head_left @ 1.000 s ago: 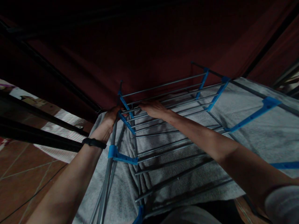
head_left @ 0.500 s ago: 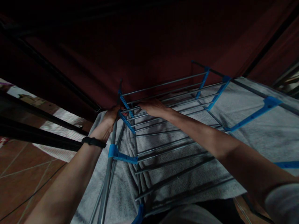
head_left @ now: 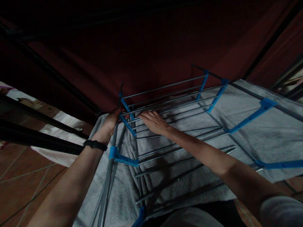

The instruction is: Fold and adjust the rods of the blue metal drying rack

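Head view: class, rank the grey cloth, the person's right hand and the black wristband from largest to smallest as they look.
1. Grey cloth
2. Right hand
3. Black wristband

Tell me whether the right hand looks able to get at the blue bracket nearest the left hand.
Probably yes: the right hand is at the metal rods close to that blue bracket, with nothing but rods showing between them.
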`<act>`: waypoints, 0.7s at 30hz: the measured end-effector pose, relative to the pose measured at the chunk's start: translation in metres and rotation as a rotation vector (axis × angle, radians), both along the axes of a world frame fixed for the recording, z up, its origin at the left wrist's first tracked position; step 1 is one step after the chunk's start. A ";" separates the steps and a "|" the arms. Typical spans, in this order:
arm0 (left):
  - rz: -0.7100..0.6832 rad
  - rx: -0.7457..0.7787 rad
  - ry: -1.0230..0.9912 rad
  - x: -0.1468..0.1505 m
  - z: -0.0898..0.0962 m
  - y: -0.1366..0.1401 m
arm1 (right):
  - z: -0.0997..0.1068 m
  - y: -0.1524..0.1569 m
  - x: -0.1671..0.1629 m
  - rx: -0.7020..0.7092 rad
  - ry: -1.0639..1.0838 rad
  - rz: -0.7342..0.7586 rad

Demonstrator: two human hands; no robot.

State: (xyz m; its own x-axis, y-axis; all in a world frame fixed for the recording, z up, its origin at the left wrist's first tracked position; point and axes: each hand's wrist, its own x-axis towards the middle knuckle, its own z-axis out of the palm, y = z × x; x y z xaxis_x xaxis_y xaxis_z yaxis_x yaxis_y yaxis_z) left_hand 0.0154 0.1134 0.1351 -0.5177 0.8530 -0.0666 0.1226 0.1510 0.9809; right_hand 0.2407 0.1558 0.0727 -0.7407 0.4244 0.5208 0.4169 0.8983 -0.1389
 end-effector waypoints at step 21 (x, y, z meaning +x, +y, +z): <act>-0.029 -0.145 -0.036 -0.005 0.008 0.002 | -0.018 0.037 -0.019 -0.178 -0.145 -0.100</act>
